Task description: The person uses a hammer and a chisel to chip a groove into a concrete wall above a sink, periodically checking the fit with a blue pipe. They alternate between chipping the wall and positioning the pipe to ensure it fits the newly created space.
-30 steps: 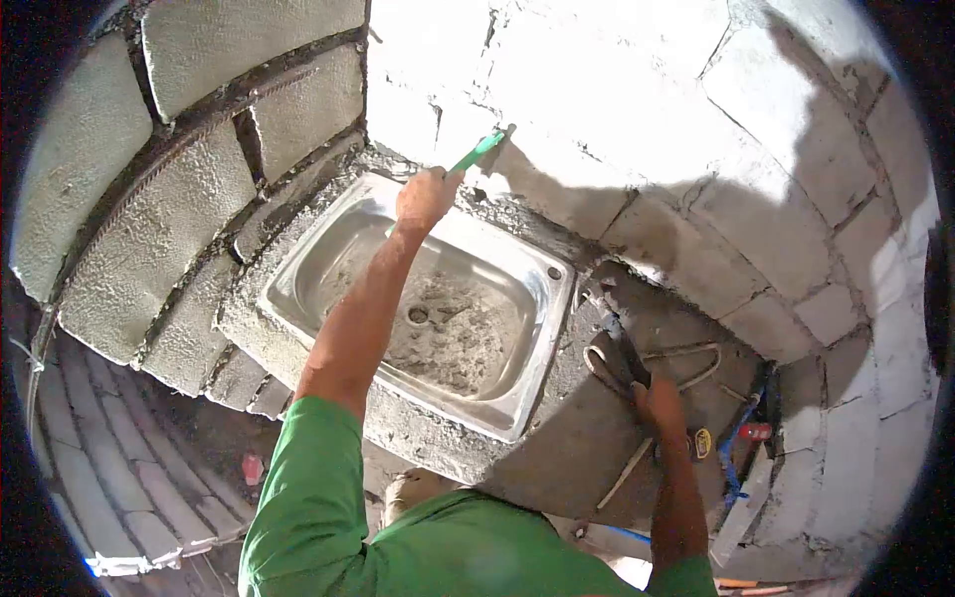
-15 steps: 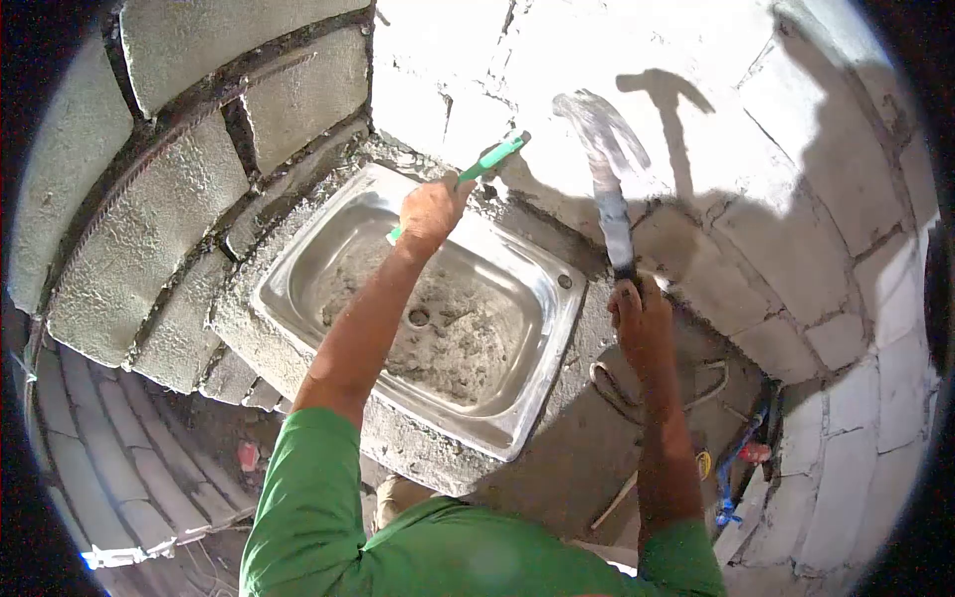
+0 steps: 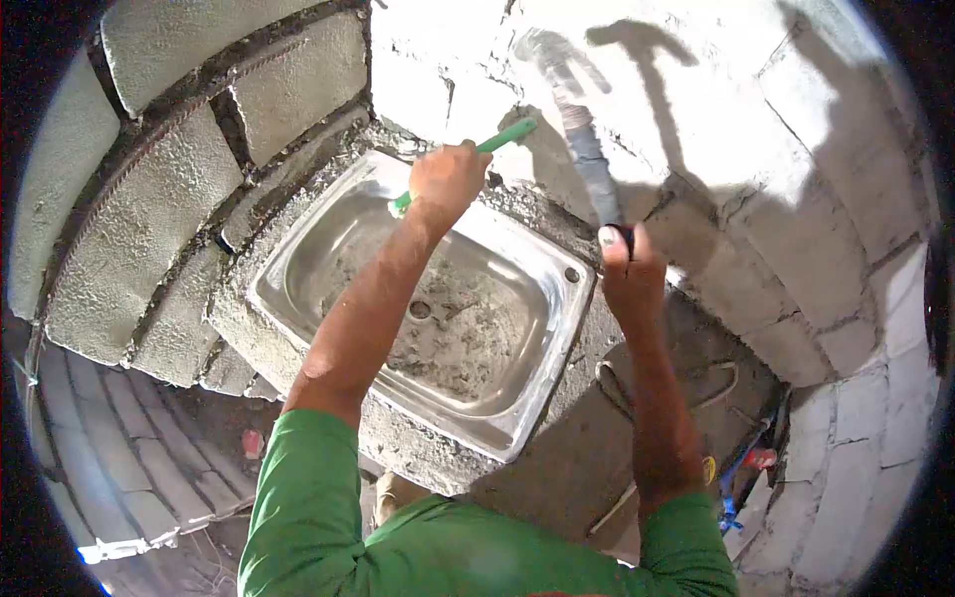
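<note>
My left hand [image 3: 446, 184] is closed around a green rod [image 3: 505, 135], held slanted over the back rim of a steel sink [image 3: 517, 428]. Its upper end sticks out toward the wall, and its lower end shows below my fist. My right hand [image 3: 634, 271] grips a claw hammer [image 3: 587, 149] by its dark lower handle, right of the sink's back corner. The hammer head is motion-blurred and lies up and left of that hand, apart from the rod in the picture. Grey debris covers the basin floor around the drain.
The sink sits on a rough mortar ledge [image 3: 234, 313]. Block walls [image 3: 159, 199] rise at left, behind and right. A shadow of the hammer falls on the bright back wall. At lower right lie a pale cord [image 3: 716, 383], blue strapping [image 3: 729, 507] and a red object [image 3: 760, 458].
The hammer and my right hand have moved up, with the head swinging left. My left hand has shifted slightly up and right, and the rod now lies less steeply.
</note>
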Available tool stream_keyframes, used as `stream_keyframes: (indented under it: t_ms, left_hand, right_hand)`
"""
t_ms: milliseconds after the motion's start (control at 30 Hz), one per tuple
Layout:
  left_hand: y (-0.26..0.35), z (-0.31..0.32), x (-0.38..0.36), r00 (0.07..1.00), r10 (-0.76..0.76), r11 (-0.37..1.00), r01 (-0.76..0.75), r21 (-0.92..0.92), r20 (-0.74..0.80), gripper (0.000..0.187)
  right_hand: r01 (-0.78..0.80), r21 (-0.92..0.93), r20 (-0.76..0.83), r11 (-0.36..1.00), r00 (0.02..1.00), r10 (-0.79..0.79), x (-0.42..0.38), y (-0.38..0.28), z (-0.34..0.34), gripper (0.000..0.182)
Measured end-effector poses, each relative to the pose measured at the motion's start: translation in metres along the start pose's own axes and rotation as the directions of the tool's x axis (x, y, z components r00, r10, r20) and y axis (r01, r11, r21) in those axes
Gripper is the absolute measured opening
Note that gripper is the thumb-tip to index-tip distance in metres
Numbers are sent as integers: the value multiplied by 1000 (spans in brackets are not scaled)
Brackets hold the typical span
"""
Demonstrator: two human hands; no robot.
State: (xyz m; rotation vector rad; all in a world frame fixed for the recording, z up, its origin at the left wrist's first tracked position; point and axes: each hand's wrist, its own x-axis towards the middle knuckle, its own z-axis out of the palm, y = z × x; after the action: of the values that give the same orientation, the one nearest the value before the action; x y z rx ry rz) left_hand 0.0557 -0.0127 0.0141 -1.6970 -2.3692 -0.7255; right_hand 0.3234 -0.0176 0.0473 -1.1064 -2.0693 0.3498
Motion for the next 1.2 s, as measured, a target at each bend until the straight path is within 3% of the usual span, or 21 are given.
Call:
stream_keyframes:
  t_ms: [67, 133, 167, 267, 367, 400, 433, 467, 567, 633, 667, 767, 800, 867, 933, 1000, 1033, 1067, 1133, 1200]
  left_hand:
    - [-1, 0, 4, 1000, 18, 1000, -18, -2, 6, 38]
    - [-3, 3, 3, 1000, -9, 1000, 10, -26, 15, 39]
    - [-1, 0, 2, 1000, -10, 1000, 11, -28, 11, 39]
    - [6, -11, 7, 1000, -7, 1000, 7, -28, 24, 40]
    - [4, -5, 6, 997, -39, 999, 41, -36, 59, 37]
    - [3, -4, 7, 997, -43, 998, 45, -37, 61, 37]
    - [2, -3, 6, 997, -44, 998, 46, -37, 59, 37]
    - [3, -2, 5, 997, -42, 998, 44, -37, 58, 37]
    - [1, 1, 7, 998, -39, 997, 42, -67, 48, 38]
    - [0, -1, 10, 998, -37, 997, 41, -68, 53, 39]
    - [1, -2, 8, 997, -34, 997, 38, -65, 66, 40]
    - [2, -3, 18, 995, -46, 998, 48, -27, 85, 41]
    - [4, -4, 12, 994, -45, 998, 49, -33, 101, 41]
    - [6, -22, 13, 977, -77, 996, 82, -18, 198, 39]
    - [-32, 0, 8, 974, -81, 996, 87, -21, 211, 41]
    - [-93, 53, 5, 980, 45, 998, -52, 32, 195, 44]
    - [-90, 42, 0, 979, 44, 998, -52, 35, 199, 44]
    - [-89, 31, -8, 987, -34, 999, 40, -35, 155, 44]
    - [-85, 21, -14, 984, -121, 984, 136, -113, 128, 45]
    - [-74, 17, -9, 998, -46, 983, 54, -175, 49, 48]
  right_hand:
    - [64, -81, -54, 995, 996, -68, 0, 22, 11, 37]
    - [75, 4, -48, 997, 996, -75, 0, 48, 31, 40]
    - [-68, -167, 81, 984, 993, 82, 9, 62, 38, 47]
    - [-75, -140, 100, 987, 991, 90, 24, 79, 43, 53]
    - [-248, -34, 177, 968, 952, 250, 15, 35, 8, 50]
    - [50, -89, 50, 995, 998, -46, 10, 51, 8, 42]
    - [312, -227, -83, 922, 938, -338, 6, 40, 2, 34]
    - [-185, 262, -99, 947, 971, 217, 2, 28, -7, 27]
    - [158, -122, -228, 980, 956, -183, -5, 76, 27, 31]
    - [202, -120, -6, 972, 979, -204, 8, 87, 42, 38]
    - [200, -121, -7, 972, 979, -202, 9, 91, 46, 38]
    - [-134, -122, 175, 984, 973, 154, 16, 64, 42, 56]
    - [-145, -130, 182, 981, 969, 168, 6, 59, 38, 56]
    - [-151, -12, 232, 988, 961, 150, 2, 48, 32, 56]
    - [-211, 70, 266, 975, 946, 185, -10, 27, 17, 50]
    - [-12, 135, 219, 991, 976, -18, -21, 42, 8, 48]
    - [45, 196, 194, 980, 977, -83, -26, 51, 5, 47]
    - [102, 253, 168, 962, 975, -148, -32, 60, 2, 47]
    - [-310, 602, 246, 736, 949, 199, -42, 28, -14, 48]
    - [-220, 660, 184, 718, 974, 129, -38, 17, -13, 47]
